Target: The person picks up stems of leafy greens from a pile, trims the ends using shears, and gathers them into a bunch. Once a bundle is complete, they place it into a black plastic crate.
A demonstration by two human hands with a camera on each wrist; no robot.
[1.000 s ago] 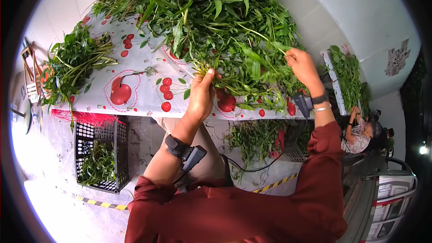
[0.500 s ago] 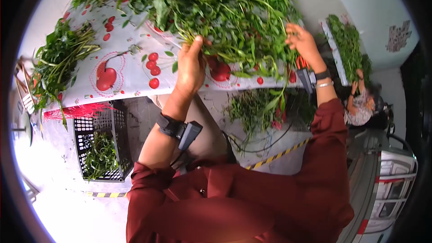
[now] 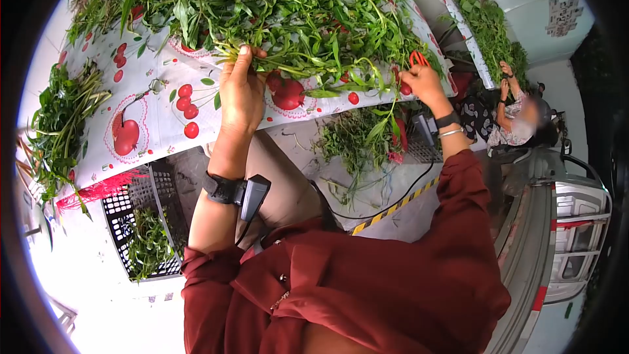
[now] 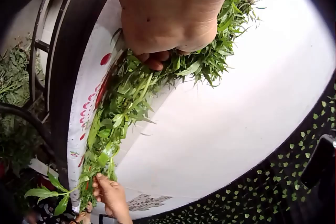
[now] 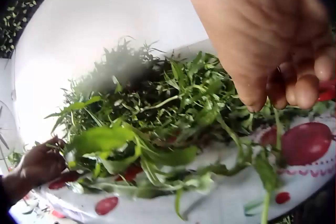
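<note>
In the head view my left hand (image 3: pixel 242 95) grips a bunch of leafy green stems (image 3: pixel 288 69), thumb on top and cut ends poking out to the left. The bunch lies along the front of the patterned tablecloth (image 3: pixel 216 108). My right hand (image 3: pixel 424 85) is at the table's right front edge. In the right wrist view, its thumb and fingers pinch a thin leafy stem (image 5: pixel 277 129), which hangs down below them. Just beyond this hand is a red looped handle (image 3: pixel 418 59), partly covered by leaves.
A large heap of greens (image 3: pixel 262 0) covers the back of the table. Another bunch (image 3: pixel 62 124) lies at the left end. Below stand a black crate (image 3: pixel 175 206) and more greens (image 3: pixel 354 141). A seated person (image 3: pixel 521 115) works at a second table on the right.
My right hand has let go of a sprig, opened, then come down to the table edge and closed on a stem. My left hand keeps its bunch. The head view has shifted right.
</note>
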